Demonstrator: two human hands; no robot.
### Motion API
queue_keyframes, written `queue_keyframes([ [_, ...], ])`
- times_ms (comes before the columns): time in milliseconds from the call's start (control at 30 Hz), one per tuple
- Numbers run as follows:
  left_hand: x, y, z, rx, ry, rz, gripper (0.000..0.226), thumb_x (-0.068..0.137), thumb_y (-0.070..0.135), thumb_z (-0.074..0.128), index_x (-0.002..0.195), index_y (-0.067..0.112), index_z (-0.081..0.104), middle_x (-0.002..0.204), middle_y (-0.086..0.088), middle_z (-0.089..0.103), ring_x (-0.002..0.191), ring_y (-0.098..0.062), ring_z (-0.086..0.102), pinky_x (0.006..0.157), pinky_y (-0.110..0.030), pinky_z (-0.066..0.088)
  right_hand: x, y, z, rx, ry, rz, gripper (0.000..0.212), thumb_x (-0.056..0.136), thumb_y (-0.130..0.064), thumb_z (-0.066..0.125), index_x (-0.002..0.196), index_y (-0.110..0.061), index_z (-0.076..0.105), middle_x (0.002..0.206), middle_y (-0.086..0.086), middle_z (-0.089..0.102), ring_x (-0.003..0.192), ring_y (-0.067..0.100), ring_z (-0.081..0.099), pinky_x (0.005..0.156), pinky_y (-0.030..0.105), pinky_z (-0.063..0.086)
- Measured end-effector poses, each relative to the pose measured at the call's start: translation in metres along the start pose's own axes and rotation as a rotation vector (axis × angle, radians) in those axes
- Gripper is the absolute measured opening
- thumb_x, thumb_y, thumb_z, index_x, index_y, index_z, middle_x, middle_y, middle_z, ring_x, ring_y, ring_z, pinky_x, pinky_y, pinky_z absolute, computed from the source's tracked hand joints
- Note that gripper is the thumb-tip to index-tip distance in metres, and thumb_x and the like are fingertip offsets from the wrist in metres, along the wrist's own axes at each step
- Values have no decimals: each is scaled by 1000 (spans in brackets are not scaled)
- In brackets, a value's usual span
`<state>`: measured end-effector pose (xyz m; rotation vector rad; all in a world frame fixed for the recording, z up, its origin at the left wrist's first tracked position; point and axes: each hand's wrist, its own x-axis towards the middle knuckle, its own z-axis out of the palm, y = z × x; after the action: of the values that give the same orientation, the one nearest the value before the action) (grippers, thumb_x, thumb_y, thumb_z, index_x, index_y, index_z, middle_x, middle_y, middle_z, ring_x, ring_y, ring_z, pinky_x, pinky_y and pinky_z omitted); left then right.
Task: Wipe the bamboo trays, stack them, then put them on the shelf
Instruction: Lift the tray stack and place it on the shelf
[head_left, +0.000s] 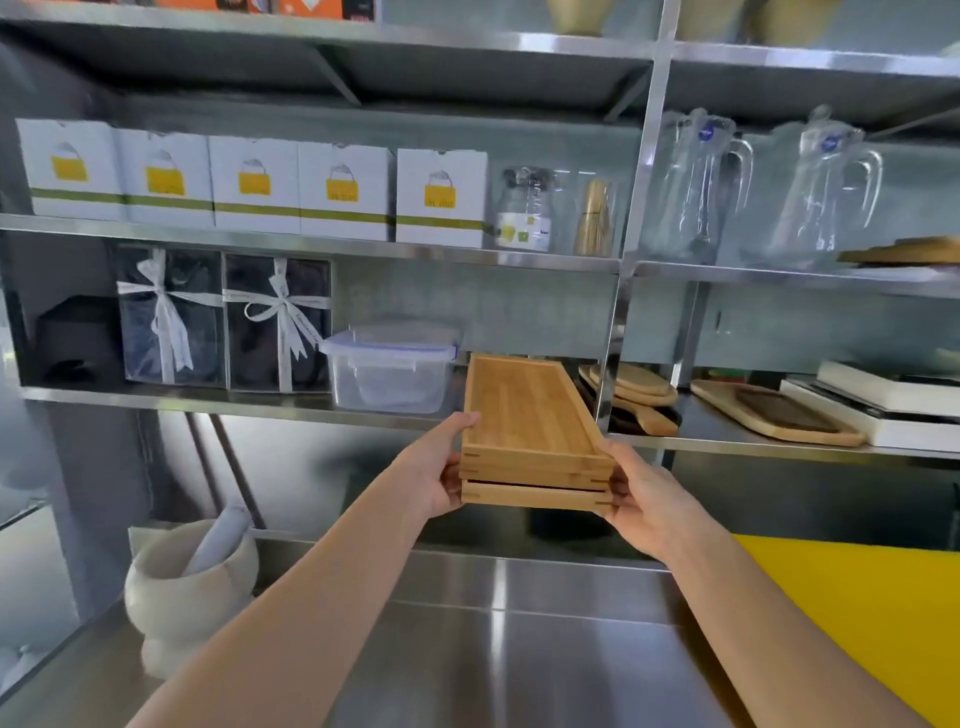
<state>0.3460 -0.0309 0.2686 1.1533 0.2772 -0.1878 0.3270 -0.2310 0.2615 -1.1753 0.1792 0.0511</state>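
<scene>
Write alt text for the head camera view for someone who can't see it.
Two bare hands, left hand and right hand, hold a stack of rectangular bamboo trays by its near end, the far end over the lowest steel shelf. On that shelf, a clear lidded plastic container sits left of the trays and flat wooden boards right.

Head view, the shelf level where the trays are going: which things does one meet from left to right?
Two ribbon-tied dark boxes → clear plastic container → stack of bamboo trays, held by left hand and right hand → round wooden boards → wooden cutting board → white flat boxes.
</scene>
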Motion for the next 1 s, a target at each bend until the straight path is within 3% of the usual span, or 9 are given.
queue_keyframes([
  [300, 110, -2, 7, -10, 37, -66, 35, 74, 36, 73, 85, 12, 50, 95, -17, 62, 87, -32, 62, 86, -45, 55, 105, 12, -5, -21, 27, 25, 15, 87, -18, 59, 96, -6, 59, 98, 16, 65, 92, 28, 62, 74, 35, 50],
  [433, 138, -9, 8, -18, 14, -67, 40, 76, 37, 71, 102, 12, 52, 100, -17, 63, 89, -32, 63, 81, -45, 55, 134, 23, -9, -24, 26, 16, 14, 87, -19, 58, 93, -6, 60, 94, 14, 66, 90, 26, 62, 70, 33, 50],
  [500, 150, -12, 5, -13, -21, 21, 43, 79, 42, 67, 110, 16, 54, 107, -15, 65, 94, -31, 64, 84, -46, 55, 145, 27, -8, -38, -1, -6, 20, 87, -21, 57, 99, -6, 60, 97, 13, 67, 92, 25, 63, 72, 32, 50],
  [600, 150, -21, -9, 70, -101, 210, 55, 70, 50, 62, 114, 18, 55, 116, -11, 63, 106, -28, 61, 99, -47, 48, 151, 31, -13, -70, -91, -76, 33, 86, -32, 55, 110, -9, 59, 105, 10, 68, 101, 23, 63, 84, 33, 49],
  [700, 139, -34, -27, 318, -229, 411, 49, 77, 39, 64, 117, 12, 58, 118, -9, 65, 110, -24, 60, 105, -45, 42, 146, 41, -23, -158, -254, -181, 42, 81, -31, 55, 117, -10, 58, 115, 7, 67, 108, 19, 62, 97, 33, 44],
  [767, 136, -43, -32, 465, -224, 511, 35, 81, 18, 68, 115, 14, 62, 114, -3, 69, 109, -19, 61, 105, -43, 42, 141, 53, -27, -329, -261, -262, 28, 85, -15, 58, 113, -16, 62, 112, -1, 69, 105, 10, 63, 93, 26, 43],
  [833, 137, -48, -30, 550, -110, 578, 37, 78, 8, 70, 113, 18, 63, 109, 3, 71, 105, -15, 63, 105, -45, 42, 139, 61, -27, -438, -185, -343, 31, 84, -2, 59, 101, -27, 65, 100, -11, 72, 94, 1, 65, 86, 20, 45],
  [1000, 134, -52, -21, 616, 22, 634, 40, 82, 9, 66, 121, 17, 60, 111, 7, 69, 105, -9, 61, 106, -37, 42, 141, 60, -23, -551, -102, -423, 23, 86, -9, 59, 107, -17, 63, 94, -11, 66, 89, 1, 60, 73, 11, 42],
])
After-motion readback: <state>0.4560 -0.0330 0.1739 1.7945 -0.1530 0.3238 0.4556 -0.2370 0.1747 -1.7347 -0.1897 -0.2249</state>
